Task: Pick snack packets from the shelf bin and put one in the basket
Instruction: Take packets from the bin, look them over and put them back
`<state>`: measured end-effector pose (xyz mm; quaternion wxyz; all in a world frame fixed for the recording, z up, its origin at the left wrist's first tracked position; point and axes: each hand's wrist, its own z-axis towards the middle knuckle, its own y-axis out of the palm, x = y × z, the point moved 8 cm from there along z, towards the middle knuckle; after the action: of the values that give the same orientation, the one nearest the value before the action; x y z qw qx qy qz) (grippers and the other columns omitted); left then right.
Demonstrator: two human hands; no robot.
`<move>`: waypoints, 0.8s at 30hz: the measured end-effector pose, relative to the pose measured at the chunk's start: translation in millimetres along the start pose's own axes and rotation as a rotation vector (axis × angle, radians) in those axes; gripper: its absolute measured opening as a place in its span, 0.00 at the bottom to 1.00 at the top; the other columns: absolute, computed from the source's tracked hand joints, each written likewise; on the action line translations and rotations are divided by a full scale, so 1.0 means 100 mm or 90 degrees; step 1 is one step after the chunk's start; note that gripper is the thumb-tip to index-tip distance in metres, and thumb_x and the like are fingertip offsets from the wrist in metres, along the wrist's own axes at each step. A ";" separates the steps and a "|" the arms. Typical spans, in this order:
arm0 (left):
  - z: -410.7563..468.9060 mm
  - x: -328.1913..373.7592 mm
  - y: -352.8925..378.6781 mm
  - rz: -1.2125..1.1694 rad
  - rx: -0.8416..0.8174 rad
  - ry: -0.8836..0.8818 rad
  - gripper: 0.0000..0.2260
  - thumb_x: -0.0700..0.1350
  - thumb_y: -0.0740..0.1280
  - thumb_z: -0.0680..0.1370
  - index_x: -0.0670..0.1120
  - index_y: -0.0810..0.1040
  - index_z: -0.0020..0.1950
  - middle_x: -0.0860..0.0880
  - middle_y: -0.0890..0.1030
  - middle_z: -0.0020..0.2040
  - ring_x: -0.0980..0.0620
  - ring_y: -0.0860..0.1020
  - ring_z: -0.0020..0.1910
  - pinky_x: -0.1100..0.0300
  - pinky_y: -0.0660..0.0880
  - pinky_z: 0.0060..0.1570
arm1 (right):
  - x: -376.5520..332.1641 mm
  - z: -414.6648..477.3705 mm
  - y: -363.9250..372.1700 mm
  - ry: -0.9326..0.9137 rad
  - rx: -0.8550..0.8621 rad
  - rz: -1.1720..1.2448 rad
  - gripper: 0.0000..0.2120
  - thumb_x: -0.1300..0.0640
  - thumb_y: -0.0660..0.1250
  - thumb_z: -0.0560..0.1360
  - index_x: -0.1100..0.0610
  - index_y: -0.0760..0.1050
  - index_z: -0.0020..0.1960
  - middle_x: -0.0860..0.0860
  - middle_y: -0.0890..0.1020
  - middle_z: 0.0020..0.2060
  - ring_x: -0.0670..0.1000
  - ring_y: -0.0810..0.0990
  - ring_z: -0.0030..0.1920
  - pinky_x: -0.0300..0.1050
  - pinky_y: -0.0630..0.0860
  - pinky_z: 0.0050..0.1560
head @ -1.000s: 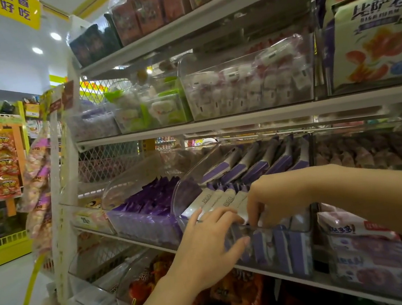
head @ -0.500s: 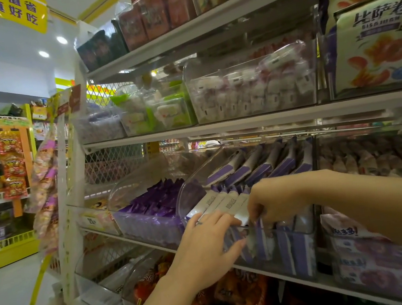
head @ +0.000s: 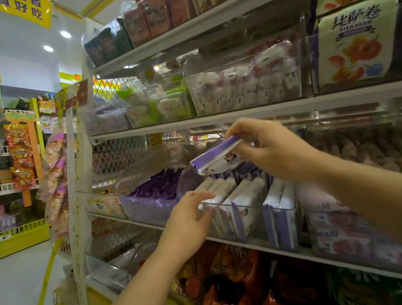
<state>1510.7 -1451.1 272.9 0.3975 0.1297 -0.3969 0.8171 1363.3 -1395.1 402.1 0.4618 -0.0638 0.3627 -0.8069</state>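
Closest to us, low in the middle, our left hand (head: pixel 188 226) reaches up to the clear plastic shelf bin (head: pixel 252 212). Its fingers are loosely spread and not closed on anything. The fingertips (head: pixel 206 196) touch the front top edge of the bin, right by the first white packets.

A bit higher and further in, our right hand (head: pixel 267 148) is closed on one flat purple and white snack packet (head: pixel 217 159). The thumb is under it and the other fingers are on top, pinching its right end. The packet is up in the air above the bin, tilted, with its left end lower. It does not touch the packets below.

Inside the bin, more white and purple snack packets (head: pixel 248 197) stand on edge in a row, packed side by side. We cannot see a basket.

Left of the bin sits a clear tub of dark purple wrapped sweets (head: pixel 154 191). Behind and above, a grey metal shelf board (head: pixel 241 115) holds clear boxes of white and pink sweets (head: pixel 244 83). Far up on the right stands a big cream bag with orange fruit pictures (head: pixel 355 39).
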 end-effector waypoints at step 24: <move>-2.48 -1.88 -0.20 -0.574 0.050 -0.530 0.23 0.39 0.70 0.74 0.44 0.70 0.69 0.41 0.81 0.61 0.36 0.79 0.60 0.34 0.72 0.62 | 0.03 -1.47 3.68 0.526 -0.307 0.848 0.25 0.52 0.69 0.71 0.59 0.72 0.66 0.58 0.81 0.58 0.57 0.80 0.58 0.58 0.75 0.59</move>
<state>1674.3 -1360.1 23.1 0.5104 0.6076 -0.3947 0.4631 1554.5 -1434.1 57.6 0.6470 0.3697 0.6288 -0.2220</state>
